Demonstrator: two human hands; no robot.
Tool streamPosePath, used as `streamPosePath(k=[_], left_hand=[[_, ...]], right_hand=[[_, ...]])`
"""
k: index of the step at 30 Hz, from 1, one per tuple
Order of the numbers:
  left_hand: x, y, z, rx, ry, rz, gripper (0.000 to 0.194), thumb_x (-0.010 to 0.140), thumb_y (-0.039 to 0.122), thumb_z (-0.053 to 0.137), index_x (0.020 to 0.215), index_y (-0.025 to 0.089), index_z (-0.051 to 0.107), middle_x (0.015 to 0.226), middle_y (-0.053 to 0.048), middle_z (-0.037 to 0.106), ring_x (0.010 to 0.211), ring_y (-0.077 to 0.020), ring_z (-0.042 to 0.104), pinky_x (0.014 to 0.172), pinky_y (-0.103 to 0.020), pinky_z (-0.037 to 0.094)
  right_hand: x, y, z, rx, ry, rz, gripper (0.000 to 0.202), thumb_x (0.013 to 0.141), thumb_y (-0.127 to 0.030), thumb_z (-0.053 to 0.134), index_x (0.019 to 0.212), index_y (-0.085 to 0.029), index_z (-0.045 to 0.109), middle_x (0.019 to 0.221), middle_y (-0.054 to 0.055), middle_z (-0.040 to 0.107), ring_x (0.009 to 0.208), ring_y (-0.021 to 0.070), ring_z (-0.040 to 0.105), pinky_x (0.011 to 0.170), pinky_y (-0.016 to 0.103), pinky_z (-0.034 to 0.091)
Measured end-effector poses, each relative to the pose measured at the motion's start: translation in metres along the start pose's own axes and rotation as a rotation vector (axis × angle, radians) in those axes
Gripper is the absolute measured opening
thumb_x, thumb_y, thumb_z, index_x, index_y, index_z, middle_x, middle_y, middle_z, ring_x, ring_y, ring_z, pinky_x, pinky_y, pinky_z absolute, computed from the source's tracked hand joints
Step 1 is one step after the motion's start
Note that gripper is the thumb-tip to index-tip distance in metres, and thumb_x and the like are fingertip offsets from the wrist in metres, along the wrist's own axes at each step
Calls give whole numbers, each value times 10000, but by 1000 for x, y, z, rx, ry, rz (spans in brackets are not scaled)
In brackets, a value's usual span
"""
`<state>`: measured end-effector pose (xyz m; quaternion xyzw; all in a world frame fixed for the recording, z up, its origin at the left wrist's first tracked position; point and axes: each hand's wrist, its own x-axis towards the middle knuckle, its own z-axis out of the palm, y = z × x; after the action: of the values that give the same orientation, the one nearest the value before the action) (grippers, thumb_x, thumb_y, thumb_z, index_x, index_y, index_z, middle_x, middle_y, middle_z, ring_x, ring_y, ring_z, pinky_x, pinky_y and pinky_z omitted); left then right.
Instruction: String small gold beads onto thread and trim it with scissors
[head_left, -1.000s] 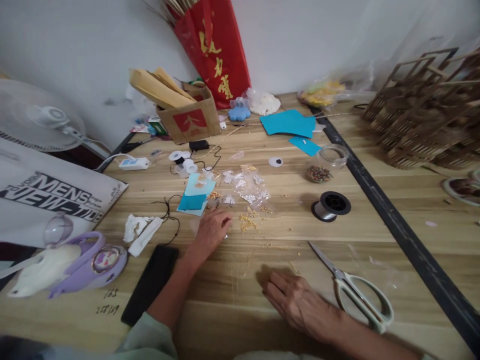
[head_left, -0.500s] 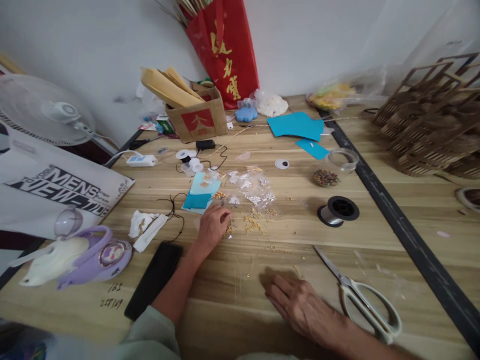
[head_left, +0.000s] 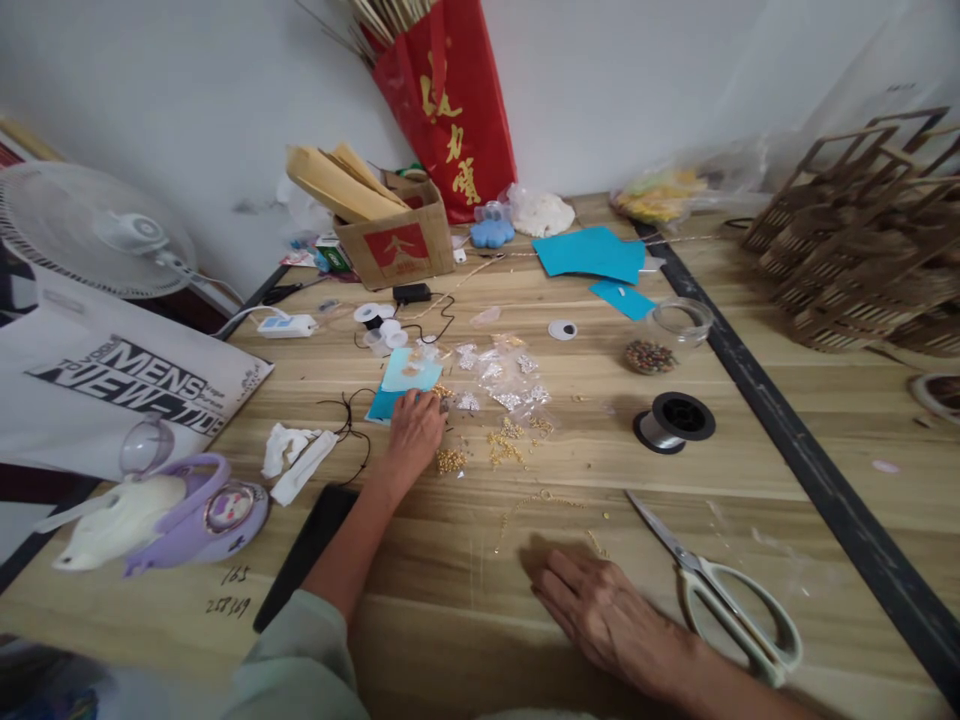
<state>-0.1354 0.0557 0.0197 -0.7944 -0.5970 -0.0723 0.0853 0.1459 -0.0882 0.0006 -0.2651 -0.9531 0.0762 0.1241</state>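
My left hand [head_left: 415,435] reaches down onto the front edge of a blue card [head_left: 386,402], its bent fingers slightly apart and nothing visible in them. Small gold-coloured pieces [head_left: 442,391] lie just right of its fingertips, and a heap of gold beads [head_left: 451,461] is beside the hand. My right hand [head_left: 600,610] rests palm down on the table, fingers stretched to the left; its palm side is hidden. Close beyond it is a thin gold chain [head_left: 545,496]. More gold beads [head_left: 506,448] and small bags of silver pieces [head_left: 510,380] lie between the hands and the wall.
Scissors [head_left: 701,575] lie right of my right hand. Beyond them are a wire spool [head_left: 675,422] and a jar of beads [head_left: 652,356]. A black phone-like object [head_left: 307,550] is under my left forearm. A cardboard box [head_left: 397,240] and red bag [head_left: 465,110] stand at the back.
My left hand has moved away and to the left, from the gold bead heap to the blue card, uncovering the heap. My right hand has stayed in place.
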Motion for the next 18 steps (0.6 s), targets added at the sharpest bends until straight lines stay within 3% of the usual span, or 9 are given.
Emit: streamPosePath(k=[8, 13, 18], left_hand=[[1, 0, 10, 26, -51, -5, 189, 927, 157, 431, 958, 110, 611, 1047, -149, 635, 973, -251, 549, 879, -386, 412], [4, 1, 8, 116, -125, 6, 263, 887, 35, 379, 956, 92, 627, 1061, -149, 642, 980, -249, 568, 890, -359, 436], [3, -2, 7, 111, -133, -38, 280, 868, 15, 387, 964, 110, 632, 1110, -137, 643, 1006, -251, 571, 858, -336, 455]], right_hand=[[0, 0, 0, 19, -24, -1, 226, 877, -73, 496, 1087, -135, 550, 887, 39, 629, 711, 178, 594, 565, 296, 420], [0, -1, -1, 14, -35, 0, 290, 876, -55, 498, 1157, -120, 530, 963, 64, 639, 778, 176, 605, 642, 292, 453], [-1, 0, 2, 9, -46, 7, 254, 881, -66, 503, 1122, -136, 541, 973, 64, 643, 800, 175, 601, 656, 284, 448]])
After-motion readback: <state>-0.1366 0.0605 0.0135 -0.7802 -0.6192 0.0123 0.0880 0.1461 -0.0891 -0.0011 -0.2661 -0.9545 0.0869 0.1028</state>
